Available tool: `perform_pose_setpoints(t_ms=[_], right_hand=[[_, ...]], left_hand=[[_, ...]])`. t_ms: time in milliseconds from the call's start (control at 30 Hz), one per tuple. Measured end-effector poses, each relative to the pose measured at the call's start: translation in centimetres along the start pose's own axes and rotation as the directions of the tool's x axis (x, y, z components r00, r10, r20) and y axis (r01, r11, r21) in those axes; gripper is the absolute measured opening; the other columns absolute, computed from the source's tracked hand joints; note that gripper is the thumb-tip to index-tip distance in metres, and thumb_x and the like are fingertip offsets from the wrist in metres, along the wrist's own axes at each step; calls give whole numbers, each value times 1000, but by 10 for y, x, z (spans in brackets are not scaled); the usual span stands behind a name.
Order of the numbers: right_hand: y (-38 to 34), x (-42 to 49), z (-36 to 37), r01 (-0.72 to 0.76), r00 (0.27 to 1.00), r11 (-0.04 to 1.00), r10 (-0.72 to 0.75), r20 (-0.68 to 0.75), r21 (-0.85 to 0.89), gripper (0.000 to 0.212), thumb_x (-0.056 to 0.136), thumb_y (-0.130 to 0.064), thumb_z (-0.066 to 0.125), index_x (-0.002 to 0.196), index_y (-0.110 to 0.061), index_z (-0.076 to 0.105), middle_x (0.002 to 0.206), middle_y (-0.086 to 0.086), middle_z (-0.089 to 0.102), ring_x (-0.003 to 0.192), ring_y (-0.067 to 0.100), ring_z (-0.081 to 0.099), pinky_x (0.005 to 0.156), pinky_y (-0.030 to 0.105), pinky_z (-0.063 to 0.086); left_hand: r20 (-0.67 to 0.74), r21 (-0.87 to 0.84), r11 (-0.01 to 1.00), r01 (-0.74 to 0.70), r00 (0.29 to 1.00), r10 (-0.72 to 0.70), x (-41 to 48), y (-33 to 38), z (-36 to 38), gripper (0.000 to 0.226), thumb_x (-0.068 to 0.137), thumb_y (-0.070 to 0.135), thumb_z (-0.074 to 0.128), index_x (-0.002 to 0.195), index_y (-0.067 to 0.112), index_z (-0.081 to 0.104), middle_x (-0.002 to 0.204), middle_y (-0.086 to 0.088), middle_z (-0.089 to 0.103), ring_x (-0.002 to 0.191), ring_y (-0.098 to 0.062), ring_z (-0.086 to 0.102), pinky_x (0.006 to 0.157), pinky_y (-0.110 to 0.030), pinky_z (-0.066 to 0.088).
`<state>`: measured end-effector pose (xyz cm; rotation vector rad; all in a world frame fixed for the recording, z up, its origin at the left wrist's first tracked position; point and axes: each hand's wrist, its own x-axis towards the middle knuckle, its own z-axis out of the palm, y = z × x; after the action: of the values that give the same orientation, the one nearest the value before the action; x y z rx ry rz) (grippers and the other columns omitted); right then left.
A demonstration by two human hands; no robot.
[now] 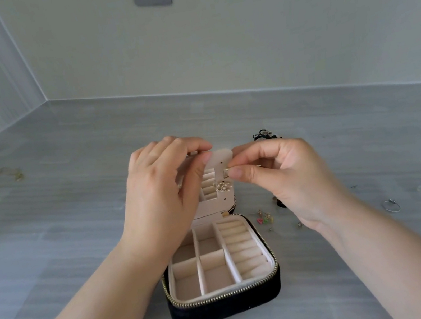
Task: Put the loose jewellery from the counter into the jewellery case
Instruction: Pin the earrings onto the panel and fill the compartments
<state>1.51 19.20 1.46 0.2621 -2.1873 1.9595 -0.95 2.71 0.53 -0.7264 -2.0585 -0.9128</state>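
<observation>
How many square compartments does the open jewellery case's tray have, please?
4: front left compartment, back left compartment partly behind the left hand, front middle compartment and back middle compartment.

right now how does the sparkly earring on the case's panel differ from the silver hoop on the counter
The sparkly earring is pinned on the upright panel of the jewellery case; the silver hoop lies loose on the counter. The earring is gold-toned and studded; the hoop is a plain thin ring. Both are small jewellery.

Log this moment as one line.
left hand holds panel | right hand pinches earring | case open | jewellery on counter
</observation>
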Motion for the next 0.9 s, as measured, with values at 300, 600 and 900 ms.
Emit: perform_pose_setpoints(t_ms=[300,600,900], right_hand=[[-1,-1,1,4,1000,999,-3,-16,34,12,64,-9,76,63,-20,71,76,-11,72,75,0,66,70,11,47],[9,0,11,-22,991,946,65,-121,322,41,65,13,70,68,-16,41,66,-4,66,72,22,61,66,21,52],[5,21,-67,-110,957,985,69,-281,-135,7,76,-15,71,71,-18,66,66,-5,66,60,5,60,66,21,50]], left_hand=[[32,-14,1000,2,999,-1,0,1,-2,17,90,25,53,92,16,67,79,6,62,71,-10,51,77,-38,41],[64,33,999,20,998,-22,0,-2,-1,40,69,54,64,88,20,68,81,14,59,75,-7,46,83,-24,32],[52,11,1000,13,999,-14,-1,1,-2,31,71,47,65,82,19,69,76,20,56,76,-6,41,82,-28,34]])
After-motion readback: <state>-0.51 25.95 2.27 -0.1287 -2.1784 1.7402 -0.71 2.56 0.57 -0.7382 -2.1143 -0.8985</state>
